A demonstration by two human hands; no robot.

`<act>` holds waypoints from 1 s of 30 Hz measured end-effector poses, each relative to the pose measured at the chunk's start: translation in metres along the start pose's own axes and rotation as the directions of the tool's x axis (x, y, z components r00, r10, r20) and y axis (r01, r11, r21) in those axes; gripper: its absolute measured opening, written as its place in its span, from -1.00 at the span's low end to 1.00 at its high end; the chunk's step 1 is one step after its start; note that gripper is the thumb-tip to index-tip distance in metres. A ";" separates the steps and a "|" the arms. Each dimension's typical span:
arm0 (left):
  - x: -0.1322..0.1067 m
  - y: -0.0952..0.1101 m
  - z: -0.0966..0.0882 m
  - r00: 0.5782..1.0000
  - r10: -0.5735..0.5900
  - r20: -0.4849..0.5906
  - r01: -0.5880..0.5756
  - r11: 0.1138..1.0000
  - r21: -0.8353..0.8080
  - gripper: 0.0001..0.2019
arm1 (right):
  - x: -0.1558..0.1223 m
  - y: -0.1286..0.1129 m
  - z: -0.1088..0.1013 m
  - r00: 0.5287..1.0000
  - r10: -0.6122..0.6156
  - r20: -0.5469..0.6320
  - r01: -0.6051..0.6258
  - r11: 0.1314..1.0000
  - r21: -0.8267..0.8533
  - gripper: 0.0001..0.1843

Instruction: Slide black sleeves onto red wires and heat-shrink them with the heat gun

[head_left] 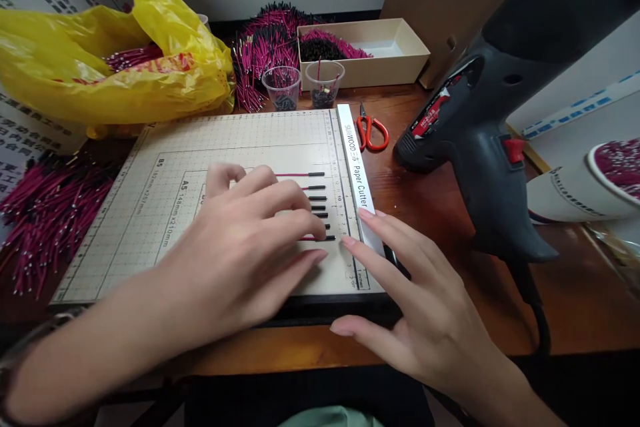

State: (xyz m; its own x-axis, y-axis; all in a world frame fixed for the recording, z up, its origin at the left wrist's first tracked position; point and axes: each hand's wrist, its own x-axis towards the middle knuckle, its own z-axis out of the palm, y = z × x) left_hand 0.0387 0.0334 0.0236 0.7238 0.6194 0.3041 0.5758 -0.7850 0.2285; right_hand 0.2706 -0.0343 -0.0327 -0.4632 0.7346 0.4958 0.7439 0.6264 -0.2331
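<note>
Several thin magenta wires with black sleeved ends [318, 198] lie in a row across the paper cutter's board [240, 137], partly hidden under my left hand. My left hand [245, 233] is over them, fingers bent and apart. Its index fingertip is by the black end of the nearest wire [327, 238], and I cannot tell whether it touches. My right hand [420, 293] is open at the board's right edge, fingers spread. Its fingertips are at the lower end of the cutter's white rail [354, 167], with nothing between them.
Red-handled scissors [371, 133] lie right of the rail, near a black heat gun [480, 100]. Behind the board are two plastic cups [325, 83], a cardboard tray [390, 70] and heaped wires [270, 40]. A yellow bag [165, 90], loose wires [55, 213] and a paper cup [565, 190] flank it.
</note>
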 end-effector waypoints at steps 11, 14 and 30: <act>-0.024 0.027 0.026 0.929 -0.317 -0.189 0.324 0.946 0.008 -0.88 | -0.001 -0.002 -0.004 0.998 0.030 0.053 -0.029 0.999 -0.023 -0.42; -0.021 0.026 0.026 0.935 -0.304 -0.182 0.313 0.949 0.027 -0.85 | -0.001 -0.002 -0.006 0.997 0.018 0.074 -0.016 1.000 -0.022 -0.44; -0.034 0.022 0.021 0.896 -0.420 -0.140 0.396 0.902 -0.170 -0.91 | -0.001 0.004 -0.010 0.985 -0.052 0.164 0.051 0.999 0.006 -0.49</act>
State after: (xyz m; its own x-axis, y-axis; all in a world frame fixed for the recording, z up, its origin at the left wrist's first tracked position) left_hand 0.0341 -0.0047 -0.0011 0.3535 0.8839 0.3062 0.7420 -0.4643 0.4836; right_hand 0.2790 -0.0349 -0.0260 -0.5735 0.7340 0.3637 0.7163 0.6648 -0.2121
